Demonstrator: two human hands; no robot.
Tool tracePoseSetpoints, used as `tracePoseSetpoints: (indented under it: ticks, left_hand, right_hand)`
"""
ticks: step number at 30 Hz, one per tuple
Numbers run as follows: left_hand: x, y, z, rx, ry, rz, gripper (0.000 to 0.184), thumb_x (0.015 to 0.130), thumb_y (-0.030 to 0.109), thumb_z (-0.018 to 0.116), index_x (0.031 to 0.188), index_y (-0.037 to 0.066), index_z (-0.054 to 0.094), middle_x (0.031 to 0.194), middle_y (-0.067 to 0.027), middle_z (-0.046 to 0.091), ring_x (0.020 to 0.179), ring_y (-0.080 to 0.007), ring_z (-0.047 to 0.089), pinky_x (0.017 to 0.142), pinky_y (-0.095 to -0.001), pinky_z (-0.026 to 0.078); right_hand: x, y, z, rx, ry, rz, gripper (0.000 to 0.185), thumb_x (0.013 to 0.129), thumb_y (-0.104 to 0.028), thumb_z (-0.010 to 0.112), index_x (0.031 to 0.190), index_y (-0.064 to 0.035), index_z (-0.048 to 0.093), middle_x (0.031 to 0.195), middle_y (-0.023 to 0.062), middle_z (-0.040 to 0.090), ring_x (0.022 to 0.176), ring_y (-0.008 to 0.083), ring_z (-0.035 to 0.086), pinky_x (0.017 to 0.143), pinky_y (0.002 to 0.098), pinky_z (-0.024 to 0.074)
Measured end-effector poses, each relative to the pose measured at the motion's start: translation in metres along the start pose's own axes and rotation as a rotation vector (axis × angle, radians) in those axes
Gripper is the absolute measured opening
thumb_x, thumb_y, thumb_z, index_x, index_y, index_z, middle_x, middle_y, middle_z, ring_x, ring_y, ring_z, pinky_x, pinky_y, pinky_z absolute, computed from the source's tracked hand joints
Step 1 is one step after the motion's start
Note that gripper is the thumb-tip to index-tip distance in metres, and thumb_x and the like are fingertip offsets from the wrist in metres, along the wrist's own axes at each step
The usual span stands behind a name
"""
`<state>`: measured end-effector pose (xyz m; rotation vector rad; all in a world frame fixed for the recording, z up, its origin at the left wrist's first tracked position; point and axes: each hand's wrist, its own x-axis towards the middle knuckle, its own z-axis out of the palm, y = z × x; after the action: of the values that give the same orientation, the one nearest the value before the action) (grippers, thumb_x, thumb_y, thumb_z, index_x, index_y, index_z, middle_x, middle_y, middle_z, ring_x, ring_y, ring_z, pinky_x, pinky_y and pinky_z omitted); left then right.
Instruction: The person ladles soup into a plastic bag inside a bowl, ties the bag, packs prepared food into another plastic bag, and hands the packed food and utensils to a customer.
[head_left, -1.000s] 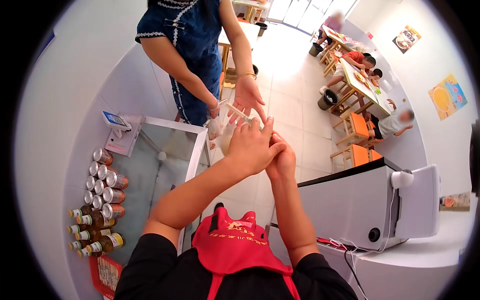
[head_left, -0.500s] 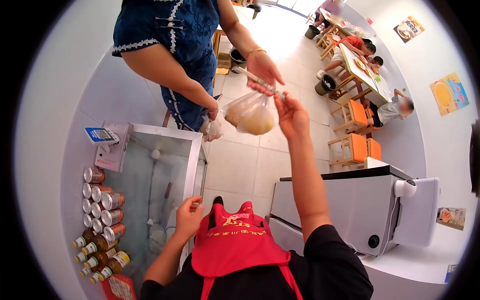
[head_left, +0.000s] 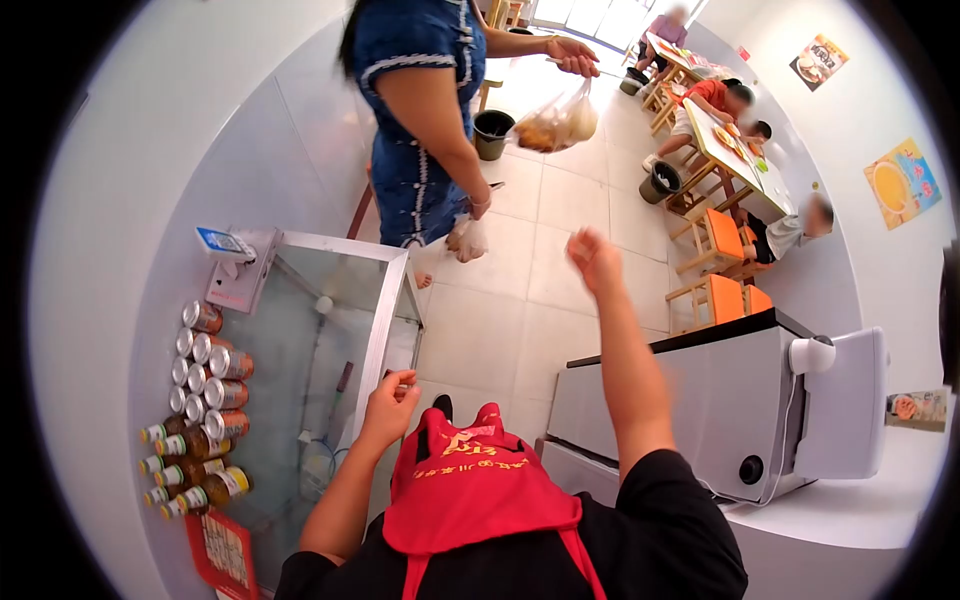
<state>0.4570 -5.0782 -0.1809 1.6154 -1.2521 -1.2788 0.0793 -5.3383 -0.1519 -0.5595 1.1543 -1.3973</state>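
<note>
My right hand (head_left: 595, 262) is held out over the floor, blurred, its fingers curled, with nothing seen in it. Close to the edge of the glass-topped counter (head_left: 385, 320), my left hand (head_left: 393, 403) has its fingers bent together; whether they hold anything is too small to tell. In front stands a person in a blue patterned dress (head_left: 418, 130), turned partly away. From one of that person's hands hangs a clear plastic bag (head_left: 562, 122) with yellowish contents. The person's other hand, lower down, holds a smaller bag (head_left: 467, 240).
Cans (head_left: 228, 362) and bottles (head_left: 205, 490) line the counter's left side, near a stand with a code (head_left: 225, 243) and a red basket (head_left: 222, 555). A grey machine (head_left: 690, 400) is at the right. Beyond are tables (head_left: 735, 150), orange stools (head_left: 720, 240), bins (head_left: 660, 183) and seated people.
The bag has left my right hand and moved up and away in the other person's hand. That person has turned aside. My left hand stays low by the counter.
</note>
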Motion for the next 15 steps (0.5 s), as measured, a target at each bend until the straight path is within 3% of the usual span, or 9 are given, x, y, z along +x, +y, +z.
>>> tracePoseSetpoints:
  ticks: [3,6,8,9,10,11,13,14,15]
  left_hand:
    - [-0.052,-0.029,0.016,0.058,-0.086,-0.077,0.035,0.088,0.014,0.062,0.12,-0.001,0.057,0.107,-0.0104,0.065,0.092,-0.016,0.064,0.079,-0.0287,0.051]
    - [-0.129,-0.086,0.045,0.035,-0.048,-0.134,0.037,0.091,0.016,0.061,0.123,0.0,0.054,0.11,-0.01,0.064,0.099,-0.0166,0.061,0.086,-0.0298,0.049]
    - [-0.2,-0.115,0.061,0.029,-0.017,-0.286,0.036,0.091,0.017,0.061,0.122,0.001,0.055,0.109,-0.0096,0.064,0.1,-0.0163,0.061,0.087,-0.0301,0.049]
    - [-0.237,-0.161,0.071,-0.103,-0.049,-0.442,0.038,0.091,0.018,0.062,0.124,0.0,0.053,0.113,-0.0087,0.063,0.102,-0.0174,0.06,0.089,-0.032,0.048]
    - [-0.28,-0.175,0.078,-0.25,-0.057,-0.445,0.04,0.091,0.019,0.062,0.124,-0.001,0.053,0.113,-0.0069,0.062,0.102,-0.0156,0.059,0.091,-0.0316,0.047]
    - [-0.323,-0.178,0.084,-0.426,-0.079,-0.493,0.04,0.091,0.017,0.062,0.125,-0.001,0.051,0.113,-0.0065,0.062,0.103,-0.0144,0.058,0.093,-0.0306,0.046]
    - [-0.41,-0.292,0.095,-0.965,-0.212,-0.68,0.041,0.092,0.016,0.062,0.127,0.0,0.05,0.116,-0.0083,0.061,0.106,-0.015,0.057,0.095,-0.0303,0.045]
    - [-0.444,-0.291,0.097,-0.956,-0.184,-0.682,0.041,0.092,0.015,0.061,0.128,0.0,0.05,0.117,-0.0087,0.06,0.106,-0.0151,0.057,0.095,-0.0303,0.045]
    - [-0.466,-0.283,0.099,-0.892,-0.142,-0.664,0.04,0.092,0.015,0.061,0.128,0.0,0.05,0.117,-0.0091,0.06,0.106,-0.0153,0.057,0.095,-0.0302,0.045]
  right_hand:
    - [-0.069,0.102,-0.072,-0.127,-0.015,0.338,0.015,0.089,-0.02,0.057,0.088,-0.0046,0.061,0.083,0.0078,0.065,0.077,0.0212,0.065,0.068,0.034,0.0544]
    - [-0.147,0.213,-0.143,-0.231,-0.03,0.615,0.014,0.087,-0.012,0.054,0.086,-0.0008,0.063,0.08,0.0115,0.065,0.068,0.0224,0.064,0.065,0.0351,0.0551]
    - [-0.202,0.272,-0.166,-0.444,-0.108,0.751,0.013,0.083,-0.006,0.053,0.086,-0.0004,0.064,0.082,0.013,0.065,0.068,0.0241,0.063,0.061,0.0377,0.0552]
    - [-0.241,0.279,-0.159,-0.432,-0.062,0.774,0.012,0.079,-0.003,0.056,0.087,-0.0002,0.064,0.082,0.0131,0.064,0.069,0.0256,0.064,0.058,0.0381,0.0545]
    - [-0.263,0.319,-0.175,-0.561,-0.189,0.772,0.015,0.075,-0.002,0.059,0.09,-0.0008,0.064,0.081,0.0146,0.064,0.071,0.0276,0.065,0.057,0.0395,0.0546]
    - [-0.275,0.369,-0.206,-0.465,-0.44,0.93,0.018,0.074,-0.008,0.063,0.091,-0.0017,0.066,0.078,0.0126,0.064,0.072,0.0258,0.065,0.06,0.0385,0.0552]
    - [-0.345,0.366,-0.185,-1.307,-0.77,0.43,0.024,0.075,-0.022,0.061,0.085,-0.0036,0.071,0.075,0.0122,0.069,0.069,0.0207,0.068,0.062,0.0336,0.0547]
    - [-0.382,0.325,-0.15,-1.357,-0.744,0.563,0.024,0.076,-0.021,0.059,0.085,-0.0042,0.072,0.075,0.0158,0.069,0.07,0.021,0.07,0.062,0.0342,0.0549]
    - [-0.407,0.323,-0.147,-1.275,-0.855,0.561,0.025,0.076,-0.022,0.058,0.085,-0.0036,0.071,0.075,0.0158,0.069,0.07,0.0238,0.07,0.063,0.0356,0.055]
